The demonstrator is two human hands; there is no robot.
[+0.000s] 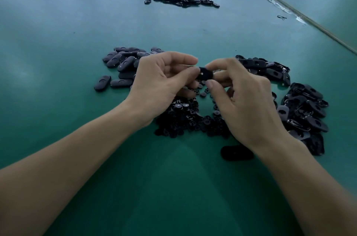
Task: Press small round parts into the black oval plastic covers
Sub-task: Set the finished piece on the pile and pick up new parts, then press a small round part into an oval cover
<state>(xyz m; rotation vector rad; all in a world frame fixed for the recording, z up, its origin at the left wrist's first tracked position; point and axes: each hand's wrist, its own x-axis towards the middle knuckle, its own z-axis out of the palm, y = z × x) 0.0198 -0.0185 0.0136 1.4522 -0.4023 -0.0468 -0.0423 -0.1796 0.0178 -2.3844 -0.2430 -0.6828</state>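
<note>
Green tabletop [58, 46] spreads wide beneath two bare forearms reaching in from the near edge. Left hand [160, 79] and right hand [243, 100] meet above a heap of small round parts [181, 118], the fingers [190, 72] of both curled and pinching one black oval cover [206, 74] between them, held clear of the surface. Loose covers [123, 64] lie either side.

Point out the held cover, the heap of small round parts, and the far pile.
held cover [206, 75]: head view, its exposed dark middle.
heap of small round parts [181, 118]: head view, centre of the heap.
far pile [181, 0]: head view, middle of the pile.
</note>
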